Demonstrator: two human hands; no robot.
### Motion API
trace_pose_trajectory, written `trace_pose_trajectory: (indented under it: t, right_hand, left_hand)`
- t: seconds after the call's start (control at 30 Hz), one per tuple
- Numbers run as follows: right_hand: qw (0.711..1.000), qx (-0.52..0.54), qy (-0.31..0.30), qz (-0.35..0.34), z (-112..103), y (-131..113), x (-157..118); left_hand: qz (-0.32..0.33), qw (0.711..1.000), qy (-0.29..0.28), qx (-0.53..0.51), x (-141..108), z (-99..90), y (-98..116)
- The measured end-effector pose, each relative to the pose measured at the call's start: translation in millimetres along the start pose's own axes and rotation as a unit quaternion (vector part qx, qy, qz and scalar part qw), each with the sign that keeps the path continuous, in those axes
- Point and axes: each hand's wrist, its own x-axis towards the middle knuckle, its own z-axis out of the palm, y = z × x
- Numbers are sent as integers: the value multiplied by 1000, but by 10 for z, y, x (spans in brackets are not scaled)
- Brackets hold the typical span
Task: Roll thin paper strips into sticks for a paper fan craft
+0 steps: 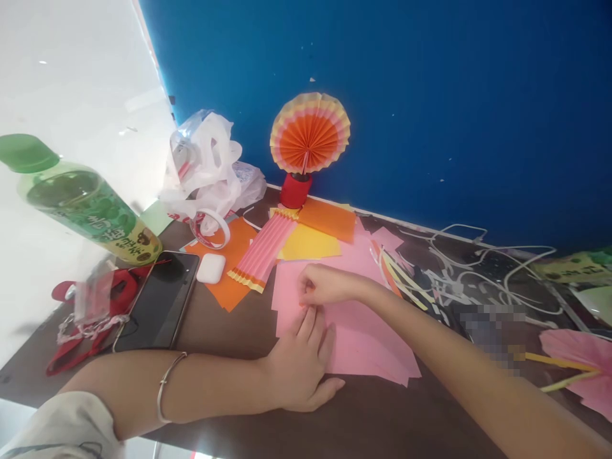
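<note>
My left hand (303, 363) rests with its fingers stretched out over the left edge of several pink paper sheets (368, 344), thumb spread on the dark table. Just above its fingertips, my right hand (325, 284) is closed in a pinch, fingertips at the paper. What the pinch holds, if anything, is too small to make out. Left of my hands lies a pleated pink paper strip (265, 250) with orange and yellow edges, over orange paper (229, 294). Yellow paper (310, 242) and an orange sheet (329, 220) overlap behind my right hand.
A round pleated paper fan (310, 134) stands in a red holder (295, 191) by the blue wall. Left are a green bottle (90, 210), phone (160, 303), white case (211, 268), tape roll (210, 229) and plastic bags (210, 159). White cables (459, 274) and paper scraps lie right.
</note>
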Motion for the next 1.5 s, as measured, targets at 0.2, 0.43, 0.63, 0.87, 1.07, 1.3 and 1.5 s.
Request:
trace_pose_trajectory:
  t: [0.2, 0.43, 0.63, 0.87, 1.07, 1.3, 1.5]
  right_hand:
    - [1000, -1, 10, 4, 28, 16, 21]
    - [1000, 0, 14, 8, 38, 21, 21]
    - [1000, -6, 24, 5, 49, 31, 27]
    - [1000, -9, 26, 1, 61, 38, 40]
    - [999, -38, 30, 9, 67, 17, 41]
    - [990, -125, 66, 26, 90, -96, -37]
    - [985, -123, 120, 2, 97, -26, -100]
  left_hand:
    - [1, 1000, 8, 6, 2, 29, 1]
    - [-2, 1000, 15, 12, 0, 37, 2]
    - [-1, 999, 26, 20, -6, 51, 0]
    - [-3, 999, 36, 19, -15, 34, -4]
    - [3, 997, 73, -16, -5, 96, -17]
    - [2, 996, 87, -27, -7, 126, -23]
    - [1, 997, 66, -26, -10, 107, -18]
